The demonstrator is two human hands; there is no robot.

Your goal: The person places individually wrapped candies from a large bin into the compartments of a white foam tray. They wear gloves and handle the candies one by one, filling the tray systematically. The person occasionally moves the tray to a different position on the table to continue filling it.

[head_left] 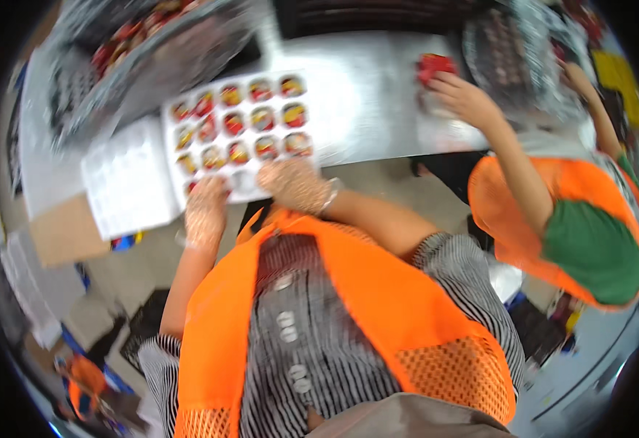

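A white tray (pixel 249 131) with rows of round hollows lies at the table's near edge. Most hollows hold small red-and-yellow pieces (pixel 233 123), too blurred to name. In a clear plastic glove, my left hand (pixel 206 208) rests at the tray's near left corner, its fingers curled down beside a bit of red. My right hand (pixel 290 182), gloved the same way, lies over the near right hollows with fingers bent; what they hold, if anything, is hidden. Between the two hands, a hollow in the near row shows white.
Left of the tray lies another white moulded tray (pixel 126 175), above cardboard (pixel 68 230). Behind it stands a plastic-lined crate (pixel 152 66) of red pieces. At right, a co-worker's hand (pixel 465 98) touches a red item (pixel 434 67), near another plastic-lined crate (pixel 505 51).
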